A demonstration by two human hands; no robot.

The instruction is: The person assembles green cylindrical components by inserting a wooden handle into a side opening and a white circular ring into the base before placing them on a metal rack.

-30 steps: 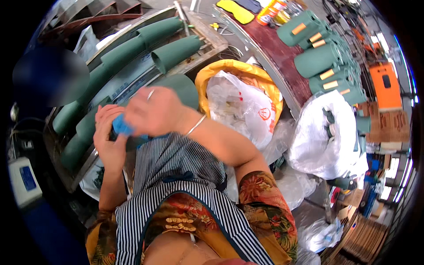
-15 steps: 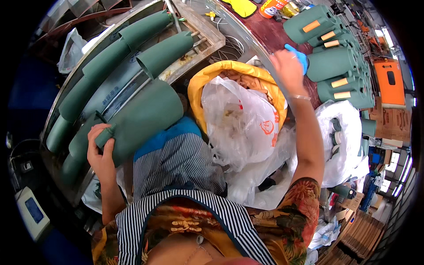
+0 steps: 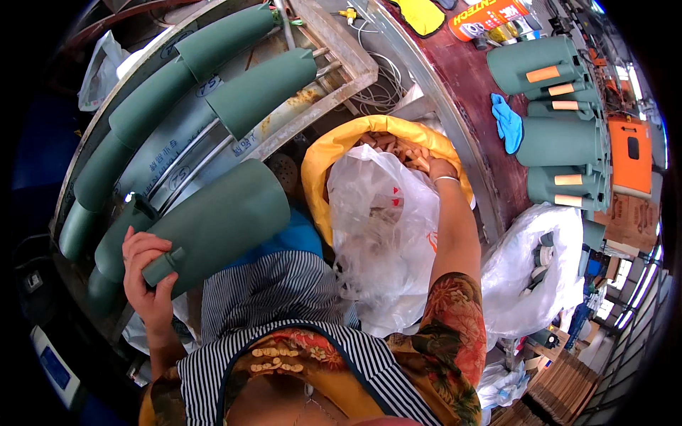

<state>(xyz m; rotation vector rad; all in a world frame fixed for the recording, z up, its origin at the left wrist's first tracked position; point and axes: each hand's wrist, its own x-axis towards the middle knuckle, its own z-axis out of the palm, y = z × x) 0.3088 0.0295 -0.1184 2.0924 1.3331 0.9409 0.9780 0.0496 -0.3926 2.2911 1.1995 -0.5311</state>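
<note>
My left hand (image 3: pixel 148 273) is closed around the small side stub of a large green cylinder (image 3: pixel 224 216), which lies tilted across my lap at the tray's near edge. My right hand (image 3: pixel 442 169) reaches into a yellow-rimmed bag (image 3: pixel 317 153), among many short tan rods (image 3: pixel 394 148). Its fingertips are partly hidden by the rods and the bag, so any grip there is unclear. A crumpled clear-and-white plastic bag (image 3: pixel 376 213) bulges inside the yellow one, beside my right forearm. On the red-brown table a blue glove (image 3: pixel 506 123) lies against the standing green cylinders (image 3: pixel 558 142).
More green cylinders (image 3: pixel 145 106) lie end to end in the metal-edged tray (image 3: pixel 348 78) at left. Tan rods are attached to several cylinders on the right table. An orange can (image 3: pixel 486 18) and a yellow item (image 3: pixel 420 15) lie at its far end. A white bag (image 3: pixel 529 277) holds dark parts.
My right hand has left the blue glove on the table and moved down into the yellow bag of rods. My left hand still holds the green cylinder. The view has shifted slightly.
</note>
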